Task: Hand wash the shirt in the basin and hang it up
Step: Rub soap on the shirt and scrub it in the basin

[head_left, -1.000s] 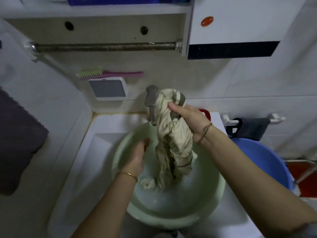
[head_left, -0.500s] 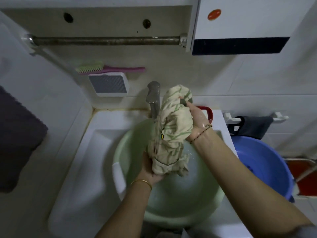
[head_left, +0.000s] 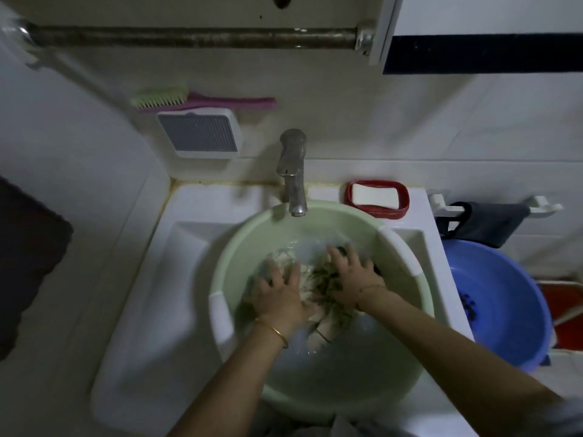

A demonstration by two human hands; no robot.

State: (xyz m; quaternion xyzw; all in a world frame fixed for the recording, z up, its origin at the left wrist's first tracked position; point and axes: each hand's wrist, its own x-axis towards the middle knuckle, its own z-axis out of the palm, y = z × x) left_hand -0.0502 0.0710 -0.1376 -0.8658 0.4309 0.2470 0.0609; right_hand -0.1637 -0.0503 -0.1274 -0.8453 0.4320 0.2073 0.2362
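The cream shirt with green stripes (head_left: 318, 280) lies bunched and wet in the water of the pale green basin (head_left: 239, 244), which sits in the white sink (head_left: 148, 288). My left hand (head_left: 277, 293) presses down on the shirt's left part with fingers spread. On the right part, my right hand (head_left: 353, 277) also presses down with spread fingers. Much of the shirt is hidden under both hands; a fold shows just below them.
A metal tap (head_left: 291, 171) stands over the basin's far rim. A red soap dish with a white bar (head_left: 375, 195) sits behind it. A blue tub (head_left: 504, 304) stands at the right, a metal rail (head_left: 189, 37) runs overhead, and a brush (head_left: 202, 100) lies on the wall holder.
The shirt was held up above the basin by both hands. It has come down into the water, and both hands now press on it with spread fingers.
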